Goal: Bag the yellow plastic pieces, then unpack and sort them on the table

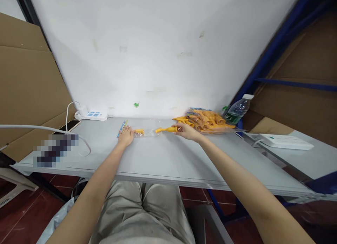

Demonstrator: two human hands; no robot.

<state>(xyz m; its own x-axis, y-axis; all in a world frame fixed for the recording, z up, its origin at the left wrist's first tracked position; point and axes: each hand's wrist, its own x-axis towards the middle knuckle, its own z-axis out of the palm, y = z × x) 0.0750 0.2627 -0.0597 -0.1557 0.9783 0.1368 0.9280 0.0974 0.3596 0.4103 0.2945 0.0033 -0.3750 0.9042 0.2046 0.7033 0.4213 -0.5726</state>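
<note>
My left hand (126, 135) rests on the grey table (163, 159), fingers curled at the end of a clear plastic bag (147, 132) with a small yellow piece (139, 131) in it. A printed card (122, 127) lies just beyond that hand. My right hand (187, 130) pinches a yellow plastic toy part (166, 130) whose tip reaches the bag's other end. Right behind this hand lies a heap of orange and yellow toy parts (207, 121) in plastic wrap.
A white power strip (91, 115) with its cable and a phone (68, 126) sit at the table's left. A water bottle (237, 110) stands at the right by a blue rack. A white box (283, 141) lies on the neighbouring table. Cardboard lines both sides.
</note>
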